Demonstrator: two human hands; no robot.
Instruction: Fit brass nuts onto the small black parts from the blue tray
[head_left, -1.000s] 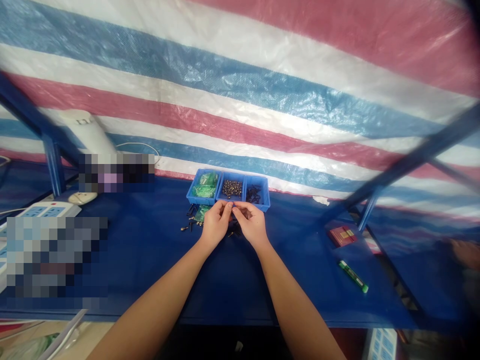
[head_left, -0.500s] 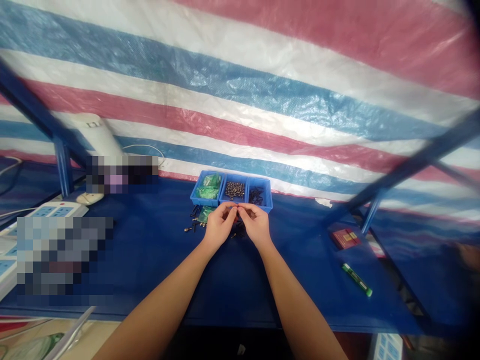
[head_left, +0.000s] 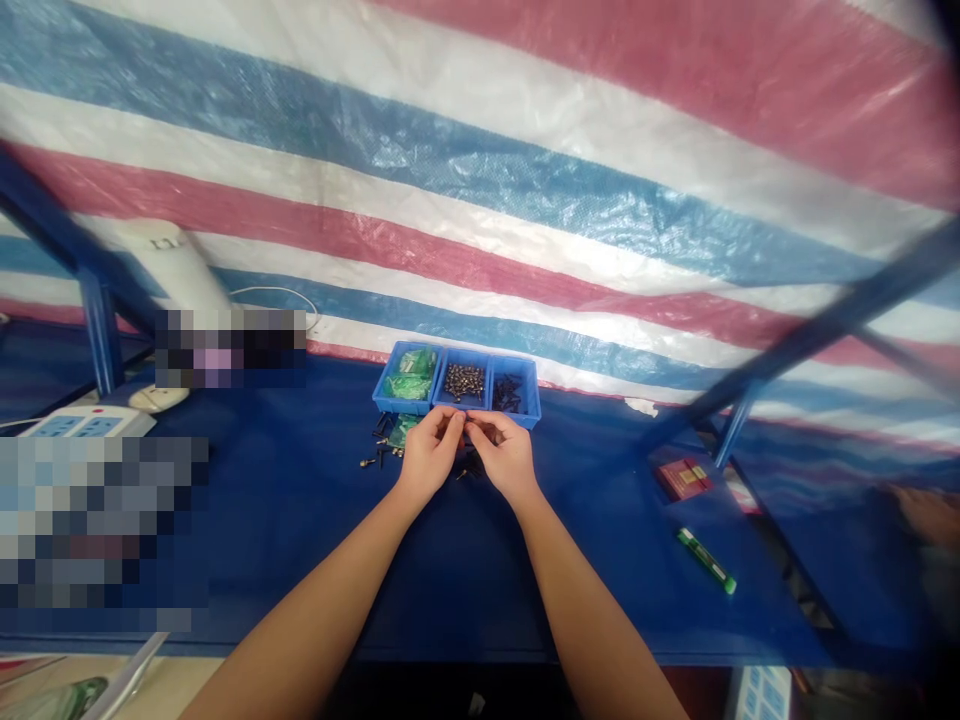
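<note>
My left hand (head_left: 427, 455) and my right hand (head_left: 504, 455) meet fingertip to fingertip just in front of three small blue bins (head_left: 455, 401). Both pinch a tiny part between thumb and fingers; it is too small to name. The left bin holds green pieces (head_left: 409, 375), the middle one brass-coloured parts (head_left: 463, 380), the right one black parts (head_left: 508, 391). Loose small parts (head_left: 379, 452) and a green piece (head_left: 405, 428) lie on the blue table top to the left of my left hand. More dark bits lie under my hands.
A white power strip (head_left: 86, 424) and a white lamp base (head_left: 157, 396) sit at the left. A red box (head_left: 683, 478) and a green marker (head_left: 706, 560) lie at the right. Blue frame posts (head_left: 101, 335) rise on both sides. A striped tarp (head_left: 525, 180) hangs behind.
Both hands stay pinched together in front of the bins, with only slight finger shifts. The view has swayed a little.
</note>
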